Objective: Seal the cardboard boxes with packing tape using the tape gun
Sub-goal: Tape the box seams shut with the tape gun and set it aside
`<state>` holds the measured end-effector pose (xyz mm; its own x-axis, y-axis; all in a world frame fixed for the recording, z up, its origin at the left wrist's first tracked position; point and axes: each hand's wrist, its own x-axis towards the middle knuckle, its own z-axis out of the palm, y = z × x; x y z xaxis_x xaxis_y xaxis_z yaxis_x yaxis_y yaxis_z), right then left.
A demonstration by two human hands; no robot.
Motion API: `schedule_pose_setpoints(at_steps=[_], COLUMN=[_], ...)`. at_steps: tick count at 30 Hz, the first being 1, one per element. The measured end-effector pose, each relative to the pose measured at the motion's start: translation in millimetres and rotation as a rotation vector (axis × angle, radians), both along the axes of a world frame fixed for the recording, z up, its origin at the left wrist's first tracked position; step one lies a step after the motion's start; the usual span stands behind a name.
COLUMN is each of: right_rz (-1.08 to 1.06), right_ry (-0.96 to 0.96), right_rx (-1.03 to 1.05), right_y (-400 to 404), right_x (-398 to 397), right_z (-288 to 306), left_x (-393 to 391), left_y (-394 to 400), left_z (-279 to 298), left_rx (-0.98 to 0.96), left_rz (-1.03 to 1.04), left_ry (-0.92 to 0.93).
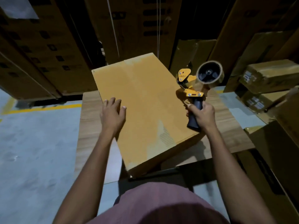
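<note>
Far to my left, a wall of stacked cartons (40, 50) rises from the grey floor (32, 143), where a yellow line (45, 108) runs along the foot of the stack. My left hand (113, 113) lies flat on the cardboard box (145, 102), near the box's left edge, fingers straight and spread, gripping nothing. The box sits turned at an angle on the wooden desk (87, 126), covering most of the top; its near corner juts past the desk's near edge toward my body, and its far corner points at the cartons behind. The box's top face shows pale patches, though I cannot tell whether they are tape or glare. Over the right side of the box, my right hand (202, 114) has its fingers clenched round the black handle of the tape gun (194, 94). The gun is raised off the box, its orange head tilted away from me and the brown tape roll (210, 73) on its far right side. Beyond the desk's right edge, more sealed boxes (267, 78) are piled, some bearing labels
</note>
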<state>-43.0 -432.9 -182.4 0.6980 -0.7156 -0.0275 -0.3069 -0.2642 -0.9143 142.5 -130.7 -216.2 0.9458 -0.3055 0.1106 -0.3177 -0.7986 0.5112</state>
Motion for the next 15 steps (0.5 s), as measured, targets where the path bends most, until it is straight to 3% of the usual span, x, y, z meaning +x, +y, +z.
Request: schedule_pose_setpoints(at_steps=[4, 8, 12, 15], right_rz=[-0.021, 0.065, 0.198, 0.296], right_ry=[0.016, -0.096, -0.077, -0.062], right_rx=[0.103, 0.234, 0.251, 0.235], right_y=[7, 55, 85, 99], right_x=[6, 4, 3, 4], right_z=[11, 14, 33, 45], left_x=[-25, -52, -83, -78], left_y=[-9, -11, -13, -5], left_z=[0, 5, 16, 27], left_rx=[0.051, 0.099, 0.242, 0.23], left_rz=[0.014, 0.044, 0.031, 0.009], left_ry=[0.007, 0.076, 0.104, -0.013])
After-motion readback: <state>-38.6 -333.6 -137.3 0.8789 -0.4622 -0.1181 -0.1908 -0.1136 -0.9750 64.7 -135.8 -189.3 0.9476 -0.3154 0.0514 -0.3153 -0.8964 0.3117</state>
